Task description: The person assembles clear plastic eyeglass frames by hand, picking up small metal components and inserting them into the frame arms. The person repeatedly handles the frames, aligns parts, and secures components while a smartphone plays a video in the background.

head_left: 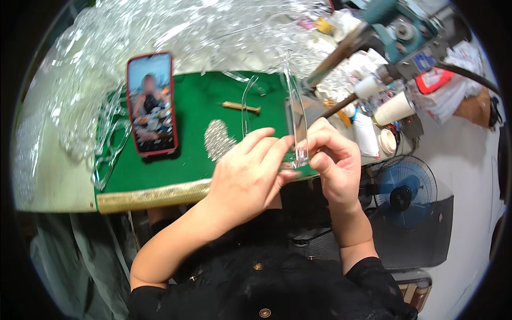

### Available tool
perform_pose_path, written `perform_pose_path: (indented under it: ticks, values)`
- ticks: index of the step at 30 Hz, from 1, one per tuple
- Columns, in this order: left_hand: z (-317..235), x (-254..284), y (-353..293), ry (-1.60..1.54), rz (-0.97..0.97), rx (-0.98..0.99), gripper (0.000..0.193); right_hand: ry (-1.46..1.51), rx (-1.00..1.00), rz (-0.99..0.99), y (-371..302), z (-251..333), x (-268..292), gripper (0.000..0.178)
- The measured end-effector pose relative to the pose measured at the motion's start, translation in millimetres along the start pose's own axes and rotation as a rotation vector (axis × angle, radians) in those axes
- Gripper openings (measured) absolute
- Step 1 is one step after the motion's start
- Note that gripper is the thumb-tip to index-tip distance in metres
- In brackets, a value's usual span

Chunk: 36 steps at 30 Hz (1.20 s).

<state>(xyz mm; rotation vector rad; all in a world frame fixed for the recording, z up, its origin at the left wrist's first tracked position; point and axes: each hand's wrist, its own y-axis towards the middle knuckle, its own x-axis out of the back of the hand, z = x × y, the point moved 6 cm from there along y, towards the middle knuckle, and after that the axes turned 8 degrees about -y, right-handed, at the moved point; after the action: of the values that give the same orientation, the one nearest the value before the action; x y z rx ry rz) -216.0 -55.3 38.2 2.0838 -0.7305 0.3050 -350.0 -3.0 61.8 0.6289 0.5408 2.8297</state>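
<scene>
A clear plastic eyeglass frame (302, 128) is held between my two hands over the front right of the green mat (186, 169). One long clear temple points away from me, and another clear temple stands up beside the left hand. My left hand (248, 173) has its fingers closed on the left side of the frame. My right hand (338, 162) pinches the frame near its corner, fingers curled. Just beyond the left hand lies a pile of small silvery metal parts (217, 140). Past it rests a thin brass-coloured tool (241, 108). My fingertips partly hide the frame.
A phone in a red case (152, 104) stands upright on the mat, its screen lit. Clear eyeglass frames (112, 146) lie left; a large heap of clear plastic pieces (176, 29) fills the back. A green machine (397, 34) overhangs the right. A blue fan (402, 186) stands below.
</scene>
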Motion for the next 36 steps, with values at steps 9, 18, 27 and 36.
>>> perform_pose_path:
  ticks: [9, 18, 27, 36]
  values:
    - [-6.9, -68.4, 70.7, -0.016, 0.077, -0.078, 0.012, 0.004, 0.031, -0.274, 13.4, -17.1, 96.4, 0.037]
    - [-4.3, -107.1, 112.5, -0.011, 0.058, -0.065, 0.017, 0.007, -0.036, -0.45, 24.7, -43.9, 142.7, 0.016]
    - [3.8, -109.8, 114.0, -0.042, 0.014, -0.028, 0.017, 0.136, 0.533, -0.608, 58.6, 136.6, 227.8, 0.05]
    - [4.1, -119.4, 114.5, -0.059, -0.001, -0.019, 0.016, -0.112, 0.821, -0.721, 7.9, 102.6, 190.2, 0.034]
